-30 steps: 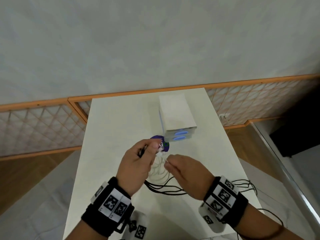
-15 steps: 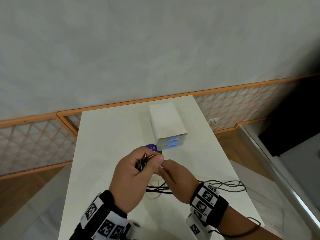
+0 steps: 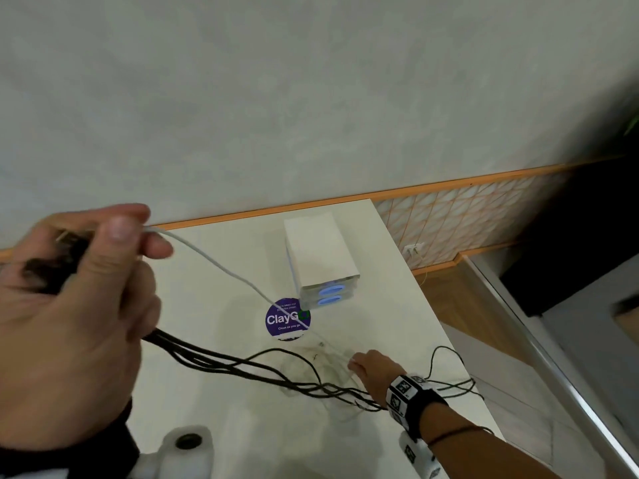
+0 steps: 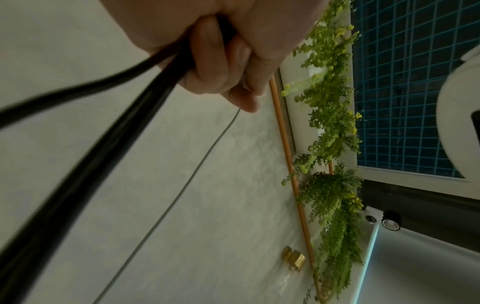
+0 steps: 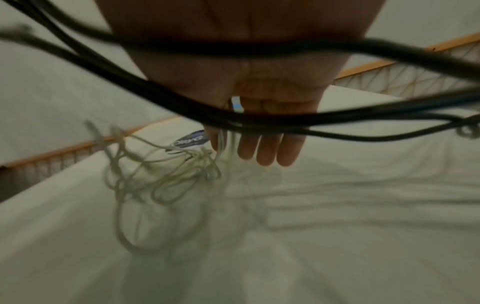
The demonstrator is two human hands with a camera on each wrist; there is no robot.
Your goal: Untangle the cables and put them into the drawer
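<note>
Left hand [image 3: 69,305] grips black cables [image 3: 242,361] | white cable [image 5: 161,181] loops (right wrist only)

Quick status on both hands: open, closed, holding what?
Left hand: closed, gripping the black cables and pinching the white cable.
Right hand: open, fingers straight, down at the white tangle.

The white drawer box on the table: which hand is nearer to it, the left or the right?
Right. The right hand is low over the table, just in front of the white drawer box, by the white cable tangle. The left hand is raised far to its left, gripping black cables.
</note>
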